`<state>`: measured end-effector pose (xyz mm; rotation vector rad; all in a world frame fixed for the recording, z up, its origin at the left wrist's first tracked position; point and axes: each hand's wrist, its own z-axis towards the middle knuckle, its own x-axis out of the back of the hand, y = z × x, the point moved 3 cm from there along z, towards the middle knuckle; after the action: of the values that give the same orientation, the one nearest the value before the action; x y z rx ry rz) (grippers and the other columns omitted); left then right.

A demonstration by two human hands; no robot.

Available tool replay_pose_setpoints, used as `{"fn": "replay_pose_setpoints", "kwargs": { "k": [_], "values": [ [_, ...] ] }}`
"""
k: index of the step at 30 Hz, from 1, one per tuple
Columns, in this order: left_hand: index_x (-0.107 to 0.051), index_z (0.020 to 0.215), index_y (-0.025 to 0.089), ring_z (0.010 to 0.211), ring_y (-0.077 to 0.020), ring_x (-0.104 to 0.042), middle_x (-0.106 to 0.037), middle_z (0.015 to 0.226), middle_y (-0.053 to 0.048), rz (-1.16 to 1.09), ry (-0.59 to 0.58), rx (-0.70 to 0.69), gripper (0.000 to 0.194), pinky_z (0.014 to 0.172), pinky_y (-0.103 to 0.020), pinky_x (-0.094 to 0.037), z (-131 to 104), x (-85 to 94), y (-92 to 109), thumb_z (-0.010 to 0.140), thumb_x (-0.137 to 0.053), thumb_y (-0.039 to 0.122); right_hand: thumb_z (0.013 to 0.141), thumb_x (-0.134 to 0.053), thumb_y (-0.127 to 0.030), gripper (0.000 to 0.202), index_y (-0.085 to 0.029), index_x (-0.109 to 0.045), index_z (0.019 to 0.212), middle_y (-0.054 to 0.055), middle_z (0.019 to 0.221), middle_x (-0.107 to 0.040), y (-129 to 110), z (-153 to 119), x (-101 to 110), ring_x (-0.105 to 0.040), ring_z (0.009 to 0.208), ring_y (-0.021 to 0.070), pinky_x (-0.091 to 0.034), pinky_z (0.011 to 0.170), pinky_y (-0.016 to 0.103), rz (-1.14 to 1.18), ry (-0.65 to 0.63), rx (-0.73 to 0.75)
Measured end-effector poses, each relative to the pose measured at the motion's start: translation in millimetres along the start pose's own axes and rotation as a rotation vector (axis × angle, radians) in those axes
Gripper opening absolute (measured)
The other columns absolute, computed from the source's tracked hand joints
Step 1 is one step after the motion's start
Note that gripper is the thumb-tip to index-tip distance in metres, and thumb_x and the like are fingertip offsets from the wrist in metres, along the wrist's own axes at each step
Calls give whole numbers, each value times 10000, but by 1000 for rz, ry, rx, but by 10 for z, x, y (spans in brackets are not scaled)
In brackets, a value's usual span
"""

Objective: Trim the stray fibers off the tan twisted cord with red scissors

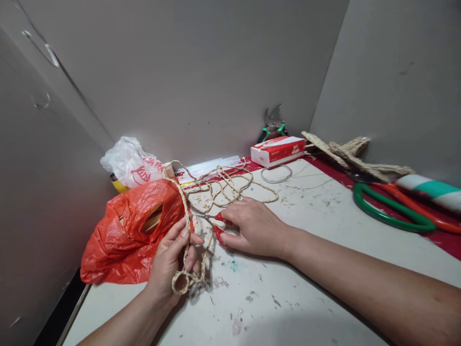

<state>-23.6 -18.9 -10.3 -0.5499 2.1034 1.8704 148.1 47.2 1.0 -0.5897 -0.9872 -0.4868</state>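
A braided straw cord (186, 204) runs up through my left hand (180, 250), pinched between thumb and fingers. Below the fingers it ends in a small ring-shaped loop, and the rest lies in loose coils on the table behind. My right hand (248, 227) has its fingers in the red handles of a small pair of scissors (218, 230). The handles are spread apart, and the blades point left toward the cord near my left fingertips. Whether the blades touch the cord I cannot tell.
An orange plastic bag (118, 240) with wooden pieces sits at left, a white bag (131, 161) behind it. Farther back are a tissue pack (278, 151), pruning shears (273, 126) and a wire ring (276, 174). Large green-handled scissors (392, 211) lie right. Scraps litter the white table (288, 298).
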Motion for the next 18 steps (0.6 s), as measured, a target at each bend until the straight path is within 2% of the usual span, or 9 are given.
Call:
{"fn": "replay_pose_setpoints", "kwargs": {
  "k": [7, 18],
  "values": [
    [-592, 1096, 182, 333, -16, -379, -679, 733, -22, 15, -18, -13, 312, 358, -168, -388, -14, -5, -4, 792, -643, 228, 730, -556, -443, 248, -197, -582, 707, 27, 702, -632, -43, -9, 4, -527, 717, 185, -303, 680, 314, -25, -73, 17],
    [-604, 1081, 175, 333, -30, -403, -698, 725, -39, 11, -22, -19, 305, 368, -187, -417, -30, -29, 15, 781, -645, 209, 757, -538, -470, 303, -182, -629, 740, 49, 708, -648, -76, -21, 18, -540, 711, 189, -289, 704, 326, -100, -84, 77]
  ]
}}
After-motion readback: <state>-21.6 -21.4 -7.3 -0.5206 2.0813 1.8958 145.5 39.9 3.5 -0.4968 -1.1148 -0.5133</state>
